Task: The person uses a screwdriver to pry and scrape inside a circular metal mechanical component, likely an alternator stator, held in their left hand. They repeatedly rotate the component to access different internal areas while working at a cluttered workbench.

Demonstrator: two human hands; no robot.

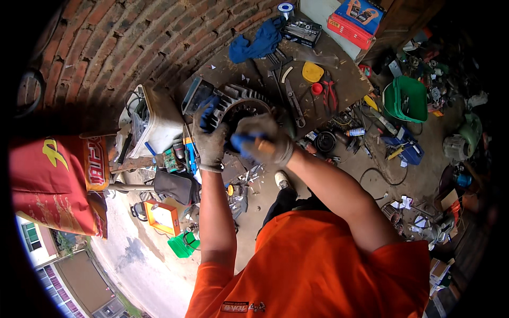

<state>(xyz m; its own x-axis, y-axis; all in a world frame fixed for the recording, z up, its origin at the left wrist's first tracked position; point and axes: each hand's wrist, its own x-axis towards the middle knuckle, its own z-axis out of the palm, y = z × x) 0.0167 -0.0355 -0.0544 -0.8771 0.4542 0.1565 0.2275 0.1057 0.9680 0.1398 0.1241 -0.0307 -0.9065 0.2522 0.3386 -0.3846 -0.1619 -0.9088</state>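
A finned metal motor housing point(245, 100) with a round opening lies at the near edge of the workbench point(339, 98). My left hand point(211, 139), in a grey glove with blue fingers, grips the left side of its rim. Over the near right part of the opening is my right hand point(265, 142), gloved alike and smeared by motion. Its fingers look curled, and a small orange patch shows at them; what they hold, if anything, cannot be made out. The inside of the housing is dark and partly covered by this hand.
On the bench lie scissor-like shears point(295, 103), red-handled pliers point(329, 91), a yellow case point(313, 72), a blue cloth point(258, 41) and a socket tray point(301, 31). A white bin point(159, 124) stands left, a green bucket point(405, 99) right. Tools and parts litter the floor.
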